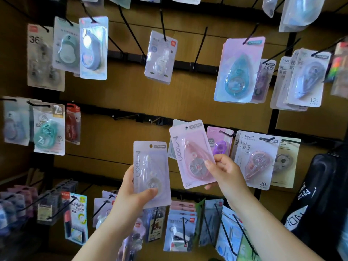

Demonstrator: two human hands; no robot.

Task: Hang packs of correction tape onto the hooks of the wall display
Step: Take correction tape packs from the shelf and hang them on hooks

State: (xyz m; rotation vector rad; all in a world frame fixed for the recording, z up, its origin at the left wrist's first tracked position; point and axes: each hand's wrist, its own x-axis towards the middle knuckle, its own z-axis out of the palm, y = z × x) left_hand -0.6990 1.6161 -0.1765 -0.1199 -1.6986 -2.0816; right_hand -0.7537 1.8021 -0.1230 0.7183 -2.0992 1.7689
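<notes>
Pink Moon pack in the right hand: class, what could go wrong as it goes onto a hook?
1. The right hand pinches the pink pack low down, far from its small hole, so the top may wobble and miss an empty hook.
2. The left hand grips a lilac pack, so neither hand is free to steady it.
3. The purple pack hanging close by could get knocked.

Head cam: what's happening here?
A person faces a wall display hung with stationery packs. The left hand grips a lilac pack by its lower edge. The right hand pinches a pink pack at its lower right, tilted, its top near the middle rail. Bare hooks stick out just left of it. Neither pack appears to be on a hook yet.
</notes>
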